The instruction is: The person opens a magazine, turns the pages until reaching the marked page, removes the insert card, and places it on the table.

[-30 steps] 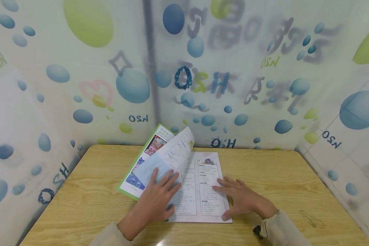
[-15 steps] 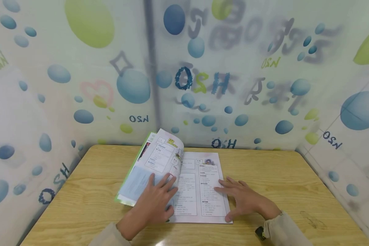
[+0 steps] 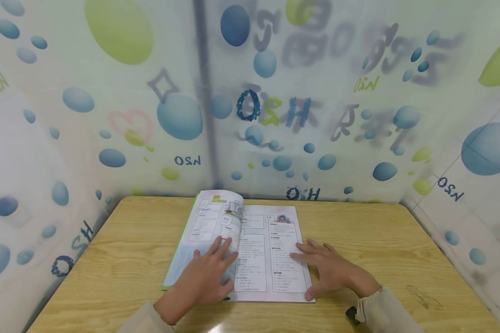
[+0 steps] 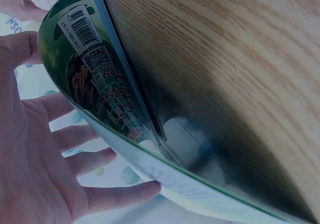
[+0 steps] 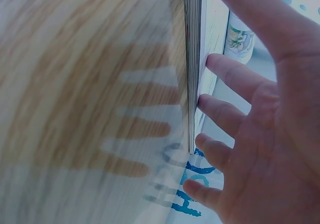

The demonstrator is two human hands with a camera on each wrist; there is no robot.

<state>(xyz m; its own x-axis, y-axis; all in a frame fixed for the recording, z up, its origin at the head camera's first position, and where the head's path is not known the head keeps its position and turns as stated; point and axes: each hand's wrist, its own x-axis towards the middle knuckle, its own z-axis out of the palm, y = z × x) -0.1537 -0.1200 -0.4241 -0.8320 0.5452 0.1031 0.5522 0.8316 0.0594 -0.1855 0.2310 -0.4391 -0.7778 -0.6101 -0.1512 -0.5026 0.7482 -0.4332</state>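
An open magazine (image 3: 289,277) lies on the table in the head view, its left side bulging up near the spine. Spread fingers of my left hand (image 3: 200,280) press on the left page (image 3: 208,222) close to the fold. In the left wrist view the green back cover (image 4: 112,84) with a barcode curves up off the wood, the left hand (image 4: 42,159) against the page side. My right hand (image 3: 335,273) rests with extended fingers on the right page's outer edge. The right wrist view shows its fingertips touching the page beside the stacked page edges (image 5: 192,59).
The wooden table (image 3: 400,240) extends on both sides of the magazine. Behind it stands a patterned wall (image 3: 250,152) with blue and green dots, close to the table's back edge. A small dark object (image 3: 352,316) sits by the right sleeve.
The lifted left page and cover have come down toward the table on the left and straightened. My left hand has shifted slightly down and left; the right hand has barely moved.
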